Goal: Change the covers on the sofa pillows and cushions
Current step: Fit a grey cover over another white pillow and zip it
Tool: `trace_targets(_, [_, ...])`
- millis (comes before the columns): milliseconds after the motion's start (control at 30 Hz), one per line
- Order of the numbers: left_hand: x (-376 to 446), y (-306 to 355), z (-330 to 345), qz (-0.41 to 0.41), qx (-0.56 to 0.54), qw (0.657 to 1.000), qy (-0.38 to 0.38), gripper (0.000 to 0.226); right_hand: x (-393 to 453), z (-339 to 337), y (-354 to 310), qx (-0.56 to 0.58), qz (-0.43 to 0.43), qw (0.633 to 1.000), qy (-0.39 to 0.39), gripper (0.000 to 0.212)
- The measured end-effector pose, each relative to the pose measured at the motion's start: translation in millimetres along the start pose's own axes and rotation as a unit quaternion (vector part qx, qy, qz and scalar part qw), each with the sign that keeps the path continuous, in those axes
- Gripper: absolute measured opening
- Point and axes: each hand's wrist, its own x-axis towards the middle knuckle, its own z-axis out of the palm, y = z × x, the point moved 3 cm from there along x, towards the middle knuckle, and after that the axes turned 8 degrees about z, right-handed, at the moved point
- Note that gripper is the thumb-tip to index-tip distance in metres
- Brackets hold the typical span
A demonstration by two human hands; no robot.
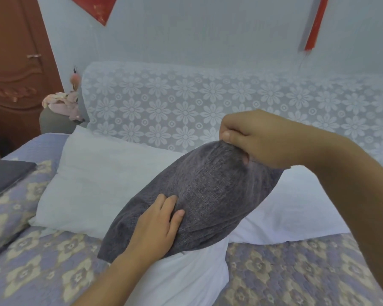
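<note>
The grey cover (203, 195) is sitting partway over a white pillow (186, 277) on the sofa seat (296, 272). The right hand (259, 140) is pinching its top corner, lifting it taut, while the left hand (157, 226) is gripping the fabric, probably working it along the pillow.

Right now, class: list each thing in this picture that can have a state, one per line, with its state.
Grey cover: partly on its pillow, white insert sticking out below.
Right hand: pinches the cover's top corner.
Left hand: grips the cover's side.
White pillow: bare, lying on the sofa.
Door: closed.
</note>
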Motion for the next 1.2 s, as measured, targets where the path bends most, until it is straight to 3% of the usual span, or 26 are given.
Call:
trace_targets(67, [-1.1, -3.5, 0.5, -0.007, -0.002, 1.0, -0.003, 0.052, 9.3, 2.7, 4.0, 0.029, -0.012, 0.999, 0.007, 0.024])
trace_targets(133, [-1.0, -6.9, 0.4, -0.012, 0.0, 1.0, -0.005, 0.051, 18.7, -4.6, 13.6, 0.128, -0.029, 0.979, 0.155, 0.022])
trace_targets(167, [-1.2, -8.1, 0.4, -0.014, 0.001, 1.0, -0.004, 0.05, 19.8, -10.2, 20.3, 0.205, -0.029, 0.949, 0.238, 0.02])
trace_targets(200, [-1.9, -9.0, 0.5, -0.017, 0.001, 1.0, -0.003, 0.05, 19.8, -14.5, 27.4, 0.279, -0.035, 0.92, 0.274, 0.018])
trace_targets(233, [-2.4, -10.1, 0.5, -0.02, -0.001, 1.0, -0.001, 0.049, 19.3, -14.8, 32.4, 0.325, -0.048, 0.91, 0.253, 0.015])
trace_targets(267, [-2.8, -11.0, 0.3, -0.023, -0.001, 1.0, -0.001, 0.049, 18.9, -9.4, 34.8, 0.329, -0.066, 0.924, 0.181, 0.013])
trace_targets(333, [-2.6, -12.4, 0.2, -0.027, -0.004, 1.0, 0.001, 0.047, 15.6, 8.3, 33.4, 0.247, -0.077, 0.966, 0.004, 0.028])
trace_targets(367, [-2.4, -12.0, -0.1, -0.025, -0.003, 1.0, 0.003, 0.045, 14.3, 16.0, 31.1, 0.202, -0.087, 0.974, -0.051, 0.033])
trace_targets(400, [-1.9, -10.9, -0.5, -0.023, -0.005, 1.0, 0.005, 0.043, 15.8, 21.7, 28.4, 0.172, -0.102, 0.978, -0.059, 0.029])
trace_targets(467, [-1.1, -7.9, -2.3, -0.028, -0.032, 0.999, 0.014, 0.034, 24.5, 25.3, 23.2, 0.188, -0.107, 0.974, 0.062, 0.009])
trace_targets(533, [-0.1, -7.9, -4.7, -0.052, -0.087, 0.994, 0.029, 0.031, 32.5, 24.7, 27.1, 0.266, -0.053, 0.926, 0.263, 0.002])
trace_targets(567, [0.5, -10.0, -6.1, -0.069, -0.106, 0.991, 0.037, 0.034, 37.9, 31.0, 34.3, 0.284, -0.019, 0.908, 0.309, 0.007])
trace_targets(600, [-0.3, -14.5, -6.8, -0.092, -0.111, 0.988, 0.046, 0.039, 45.7, 42.8, 45.1, 0.254, 0.009, 0.914, 0.316, 0.018])
trace_targets(667, [-5.7, -33.8, -6.8, -0.155, -0.089, 0.982, 0.065, 0.055, 65.7, 82.7, 82.6, 0.13, 0.087, 0.953, 0.26, 0.046])
trace_targets(733, [-14.2, -64.1, -4.7, -0.241, -0.049, 0.967, 0.063, 0.064, 76.5, 127.6, 124.2, 0.131, 0.207, 0.947, 0.209, 0.069])
trace_targets(833, [-22.2, -92.9, -0.4, -0.305, -0.124, 0.944, 0.019, 0.075, 79.1, 186.0, 153.0, 0.292, 0.317, 0.887, 0.164, 0.079])
trace_targets(933, [-20.5, -106.0, 2.0, -0.359, -0.215, 0.908, 0.036, 0.093, 89.6, 234.2, 144.2, 0.502, 0.339, 0.795, 0.034, 0.074])
trace_targets(1000, [-24.2, -114.9, 2.9, -0.389, -0.152, 0.907, 0.056, 0.094, 104.0, 245.1, 134.8, 0.497, 0.332, 0.801, 0.031, 0.062])
trace_targets(1067, [-29.4, -110.9, -0.6, -0.371, -0.009, 0.922, 0.111, 0.079, 124.2, 240.4, 128.2, 0.479, 0.322, 0.811, 0.092, 0.065])
trace_targets(1133, [-28.3, -96.2, -4.4, -0.275, 0.053, 0.943, 0.18, 0.05, 145.6, 226.1, 120.9, 0.507, 0.292, 0.801, 0.124, 0.058])
trace_targets(1200, [-23.4, -82.6, -3.3, -0.167, 0.08, 0.969, 0.161, 0.05, 163.8, 212.2, 117.0, 0.554, 0.268, 0.78, 0.113, 0.061])
